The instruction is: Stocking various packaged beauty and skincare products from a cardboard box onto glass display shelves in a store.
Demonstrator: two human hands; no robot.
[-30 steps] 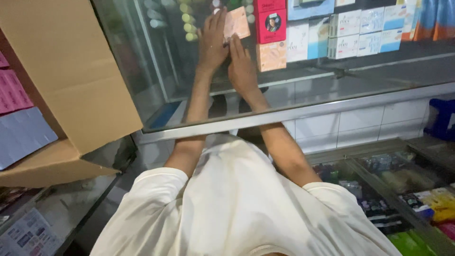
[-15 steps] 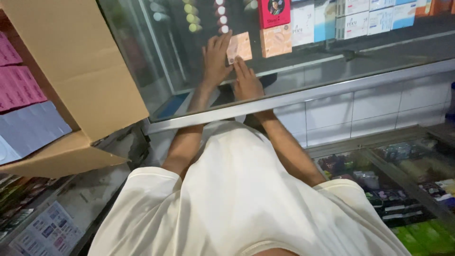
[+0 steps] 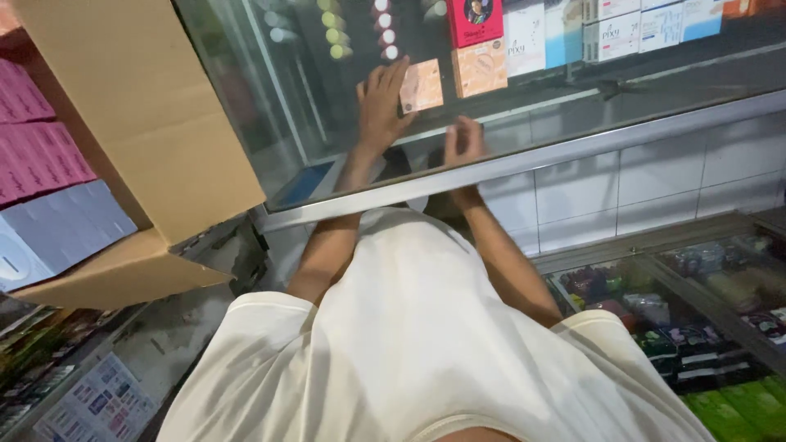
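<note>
Shop interior, seen from above and looking down over a pale cream shirt [image 3: 426, 344] filling the lower centre of the frame. Both arms reaching up the frame into a glass display case [image 3: 573, 123] with a metal rail along its front edge, running from centre left to the right edge. Left hand [image 3: 383, 102] at upper centre, fingers spread and flat, fingertips touching the left edge of a small peach-coloured box [image 3: 422, 85] standing on the shelf inside the case; not closed round it. Right hand [image 3: 463, 141] just below and to the right, near the rail, blurred, fingers loosely curled, holding nothing that can be made out. A second peach box [image 3: 480, 69] just right of the first, a red box [image 3: 475, 20] above that, then a row of white and pale blue cartons [image 3: 630, 33] toward the upper right. Rows of small round caps [image 3: 336, 33], green and pinkish, at upper centre left. White tiled wall [image 3: 655, 180] below the rail at right. Open cardboard carton [image 3: 131, 115] at upper left, flaps spread, with pink and grey-blue packs [image 3: 41, 188] inside at the left edge. Another glass-topped worktop [image 3: 704, 303] at lower right over dark and green packets. Printed leaflets [image 3: 98, 401] under glass at lower left.
</note>
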